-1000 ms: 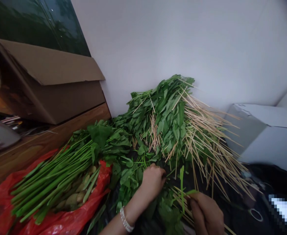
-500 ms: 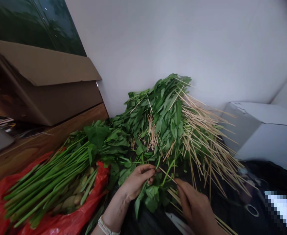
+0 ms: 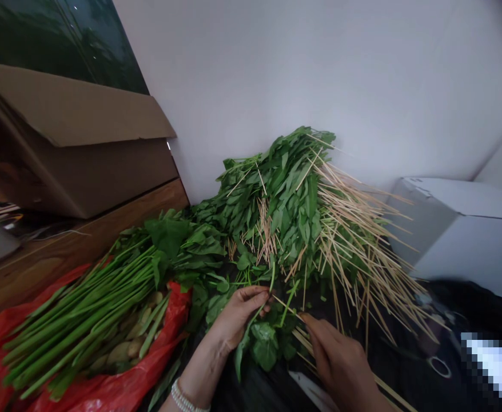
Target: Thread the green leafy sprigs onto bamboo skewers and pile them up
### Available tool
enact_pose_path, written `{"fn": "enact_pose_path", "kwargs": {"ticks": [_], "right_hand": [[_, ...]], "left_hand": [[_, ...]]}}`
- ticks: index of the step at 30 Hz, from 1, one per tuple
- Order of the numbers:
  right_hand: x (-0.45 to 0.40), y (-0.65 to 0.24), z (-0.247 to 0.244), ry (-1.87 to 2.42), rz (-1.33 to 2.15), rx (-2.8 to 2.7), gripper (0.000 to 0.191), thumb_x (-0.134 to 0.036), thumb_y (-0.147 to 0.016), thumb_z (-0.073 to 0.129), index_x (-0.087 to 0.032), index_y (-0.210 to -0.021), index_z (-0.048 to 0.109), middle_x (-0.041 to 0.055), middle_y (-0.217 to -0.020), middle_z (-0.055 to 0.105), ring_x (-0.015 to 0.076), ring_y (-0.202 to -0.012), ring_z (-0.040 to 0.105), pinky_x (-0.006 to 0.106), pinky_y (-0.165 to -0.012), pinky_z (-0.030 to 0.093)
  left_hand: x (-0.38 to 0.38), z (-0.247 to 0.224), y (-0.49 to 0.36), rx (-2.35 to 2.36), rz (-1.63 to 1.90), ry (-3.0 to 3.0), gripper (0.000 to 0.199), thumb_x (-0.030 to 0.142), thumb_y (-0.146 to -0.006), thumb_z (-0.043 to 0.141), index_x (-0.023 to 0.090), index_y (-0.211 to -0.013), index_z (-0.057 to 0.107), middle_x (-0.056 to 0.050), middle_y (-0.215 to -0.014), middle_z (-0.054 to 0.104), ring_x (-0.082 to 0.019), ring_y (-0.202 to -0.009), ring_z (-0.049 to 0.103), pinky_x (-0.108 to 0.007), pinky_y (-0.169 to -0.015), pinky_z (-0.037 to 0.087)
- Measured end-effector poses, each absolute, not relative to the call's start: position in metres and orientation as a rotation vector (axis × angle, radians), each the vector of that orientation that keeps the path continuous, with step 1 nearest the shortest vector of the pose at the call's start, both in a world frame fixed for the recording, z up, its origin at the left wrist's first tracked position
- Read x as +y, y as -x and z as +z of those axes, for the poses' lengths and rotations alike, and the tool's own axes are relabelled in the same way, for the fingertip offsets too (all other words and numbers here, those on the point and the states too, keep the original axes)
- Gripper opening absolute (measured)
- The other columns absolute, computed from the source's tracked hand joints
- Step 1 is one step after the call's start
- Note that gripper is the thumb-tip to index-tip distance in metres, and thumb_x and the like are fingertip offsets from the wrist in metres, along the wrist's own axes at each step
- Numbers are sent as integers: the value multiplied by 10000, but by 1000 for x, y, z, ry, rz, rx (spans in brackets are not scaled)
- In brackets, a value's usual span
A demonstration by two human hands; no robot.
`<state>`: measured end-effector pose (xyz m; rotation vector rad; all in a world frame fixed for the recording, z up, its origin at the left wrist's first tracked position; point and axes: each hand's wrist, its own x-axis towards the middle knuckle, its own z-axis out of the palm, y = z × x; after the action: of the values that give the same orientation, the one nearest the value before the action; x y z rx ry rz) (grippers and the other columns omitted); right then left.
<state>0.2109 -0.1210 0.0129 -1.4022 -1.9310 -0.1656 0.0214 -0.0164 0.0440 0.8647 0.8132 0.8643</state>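
Note:
My left hand (image 3: 243,313) pinches a green leafy stem (image 3: 273,273) whose leaves (image 3: 265,346) hang below and between the hands. Across from it, my right hand (image 3: 334,352) is closed on a thin wooden skewer (image 3: 286,305), its far end close to the stem at my left fingertips. Another green stem (image 3: 291,300) rises between the hands, crossing near the skewer. Behind them lies a heap of leafy greens (image 3: 289,189) with many skewers (image 3: 354,223) sticking out to the right. More skewers (image 3: 305,343) lie under my right hand.
At the left, a red plastic bag (image 3: 148,372) holds long green stalks (image 3: 92,303) and brownish roots or tubers (image 3: 120,353). A cardboard box (image 3: 105,171) stands on a wooden surface (image 3: 156,200). A white box (image 3: 469,240) is at the right, near black plastic (image 3: 465,297).
The stem in my left hand stands a little more upright. My right hand and the skewer have shifted slightly left. The view has moved a little.

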Motion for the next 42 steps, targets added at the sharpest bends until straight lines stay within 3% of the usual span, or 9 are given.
{"fn": "enact_pose_path", "kwargs": {"ticks": [19,33,42], "right_hand": [[-121,-211,13,1422,-124,-1964,332,-149,-964,307,-145,-1175,563,51,-792,689,173,-632,700,262,-564,548],[-122,-209,7,1419,-113,-1941,326,-127,-935,301,-162,-1094,582,73,-831,722,164,-694,715,243,-650,576],[-121,-204,10,1387,-65,-1936,292,-114,-927,292,-190,-988,567,37,-760,701,154,-637,699,222,-572,539]], "left_hand": [[-18,44,-22,842,863,-865,327,314,-540,884,102,-749,749,-30,-668,670,-75,-547,539,-188,-544,395],[-22,45,-25,844,831,-1072,335,414,-591,840,113,-699,738,-11,-609,627,-77,-545,485,-204,-572,380],[-31,39,-28,772,697,-1314,372,498,-675,757,128,-710,745,-6,-606,579,-99,-575,471,-212,-583,370]]}}
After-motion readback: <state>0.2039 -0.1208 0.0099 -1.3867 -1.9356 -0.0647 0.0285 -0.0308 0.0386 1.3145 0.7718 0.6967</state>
